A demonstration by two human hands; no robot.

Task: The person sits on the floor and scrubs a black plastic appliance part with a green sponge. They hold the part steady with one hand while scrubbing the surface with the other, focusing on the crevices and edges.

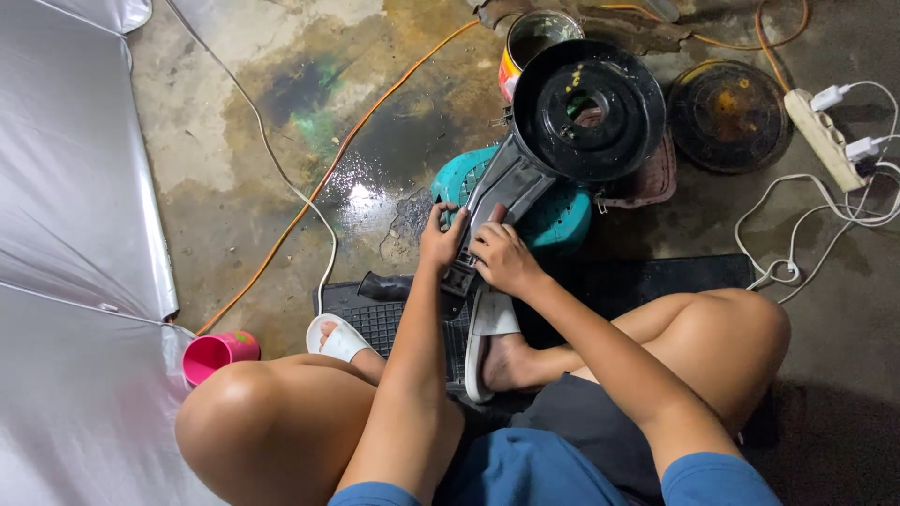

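Black fan housing (562, 122): round drum with a flat neck (497, 201), lying on the concrete floor (234, 187) over a teal plastic basket (562, 220), at the far edge of a black floor mat (656, 281). Left hand (441, 239) and right hand (502, 258) are both closed on the neck's near end. Judged rigid, moderately heavy and drum-heavy, likely greasy near the wet patch; best held at neck and rim.

One view only, worn on the head, looking steeply down over the seated person's own knees and forearms. It faces forward across the concrete floor (234, 225), close in on both hands at centre frame, reaching as far as the power strip (823, 139) at the far right edge.
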